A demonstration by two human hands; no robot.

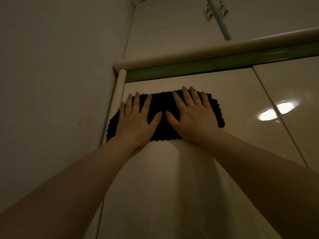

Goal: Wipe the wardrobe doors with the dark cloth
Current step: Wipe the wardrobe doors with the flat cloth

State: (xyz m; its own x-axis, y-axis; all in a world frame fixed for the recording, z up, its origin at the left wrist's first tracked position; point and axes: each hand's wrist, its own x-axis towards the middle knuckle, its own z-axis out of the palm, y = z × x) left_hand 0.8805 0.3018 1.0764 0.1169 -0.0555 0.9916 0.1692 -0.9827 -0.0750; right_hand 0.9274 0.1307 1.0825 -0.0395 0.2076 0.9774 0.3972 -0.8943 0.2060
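Note:
A dark, fuzzy cloth [164, 104] lies spread flat against the upper part of the glossy cream wardrobe door [172, 169], just below the green top rail. My left hand [136, 118] presses flat on the cloth's left half, fingers spread, near the door's left edge. Beside it, my right hand [191, 114] presses flat on the right half with fingers apart. Both thumbs nearly meet at the cloth's middle. The cloth's left end overlaps the rounded white frame post [119, 90].
A second door panel [293, 100] lies to the right, with a bright lamp reflection on it. The side wall [51, 75] adjoins the wardrobe on the left. Above run a rounded cream cornice [207, 50], the ceiling and a pale pipe [219, 18] with its bracket.

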